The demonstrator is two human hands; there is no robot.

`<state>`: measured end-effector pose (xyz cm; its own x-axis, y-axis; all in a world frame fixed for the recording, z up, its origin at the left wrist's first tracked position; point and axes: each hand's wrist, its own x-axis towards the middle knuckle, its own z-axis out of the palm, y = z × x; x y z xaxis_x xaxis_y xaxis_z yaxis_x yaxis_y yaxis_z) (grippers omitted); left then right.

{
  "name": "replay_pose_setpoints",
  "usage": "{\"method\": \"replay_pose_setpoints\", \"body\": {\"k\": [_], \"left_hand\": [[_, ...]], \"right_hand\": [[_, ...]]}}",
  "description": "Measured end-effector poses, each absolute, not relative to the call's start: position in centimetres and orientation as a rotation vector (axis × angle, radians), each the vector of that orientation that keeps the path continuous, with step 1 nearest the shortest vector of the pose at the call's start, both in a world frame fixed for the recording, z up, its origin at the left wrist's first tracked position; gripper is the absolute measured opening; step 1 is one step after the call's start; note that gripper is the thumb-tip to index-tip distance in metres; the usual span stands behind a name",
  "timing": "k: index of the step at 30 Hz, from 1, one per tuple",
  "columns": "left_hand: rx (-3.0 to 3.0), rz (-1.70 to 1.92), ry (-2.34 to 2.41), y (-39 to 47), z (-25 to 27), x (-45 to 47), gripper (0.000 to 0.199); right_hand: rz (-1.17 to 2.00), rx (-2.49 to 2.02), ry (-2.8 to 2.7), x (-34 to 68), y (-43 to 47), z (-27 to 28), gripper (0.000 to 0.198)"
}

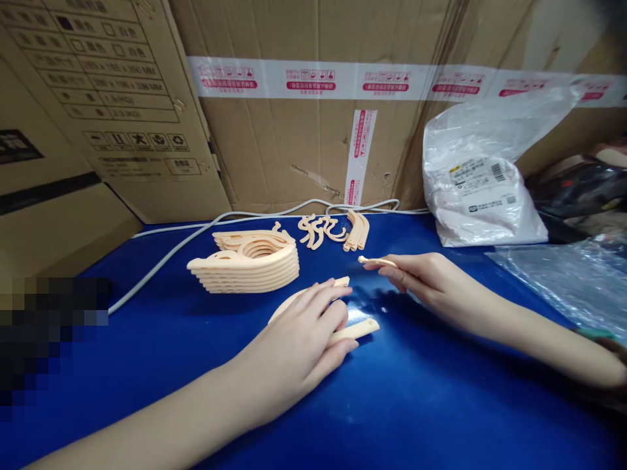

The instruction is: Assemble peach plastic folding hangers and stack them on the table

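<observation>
My left hand [313, 326] is over two cream plastic hanger arms on the blue table. Its thumb and fingers close round the nearer hanger arm [360, 330], whose end with a small hole sticks out to the right. The farther hanger arm [343, 282] passes under the fingers. To the right, my right hand [424, 277] pinches a small curved cream hanger hook [377, 262] by one part, its knobbed end pointing left. A neat stack of cream hanger pieces [245, 264] lies beyond my left hand. Several loose hooks [313, 230] and some curved hanger arms [357, 232] lie farther back.
A white cable [220, 219] runs along the back of the blue table [431, 398]. Large cardboard boxes [294, 143] stand behind it. At the back right is a white plastic bag with a label [482, 196], with clear plastic wrap [563, 281] in front of it.
</observation>
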<state>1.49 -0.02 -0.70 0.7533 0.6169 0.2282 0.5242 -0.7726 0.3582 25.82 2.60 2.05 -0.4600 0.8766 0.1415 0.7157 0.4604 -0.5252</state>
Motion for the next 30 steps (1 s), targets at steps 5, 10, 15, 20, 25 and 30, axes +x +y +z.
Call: {"method": "replay_pose_setpoints", "body": {"k": [5,10,15,20,25,30], "left_hand": [[2.674,0.578,0.887,0.1,-0.7,1.5,0.016],[2.656,0.595,0.890,0.1,-0.6,1.5,0.013],[2.645,0.598,0.894,0.2,-0.9,1.4,0.012],[2.624,0.602,0.901,0.1,-1.0,1.4,0.014],[2.608,0.629,0.904,0.1,-1.1,1.4,0.014],[2.582,0.630,0.910,0.0,-1.0,1.3,0.014]], "right_hand": [[0.550,-1.286,-2.363,25.7,2.3,2.3,0.037],[0.449,-1.367,-2.433,25.7,1.6,2.2,0.040],[0.434,-1.340,-2.539,25.7,1.0,2.5,0.041],[0.401,-1.310,-2.624,25.8,0.9,2.3,0.041],[0.299,-1.283,-2.665,26.0,1.3,2.0,0.046],[0.414,-1.244,-2.710,25.9,1.3,2.2,0.042]]}}
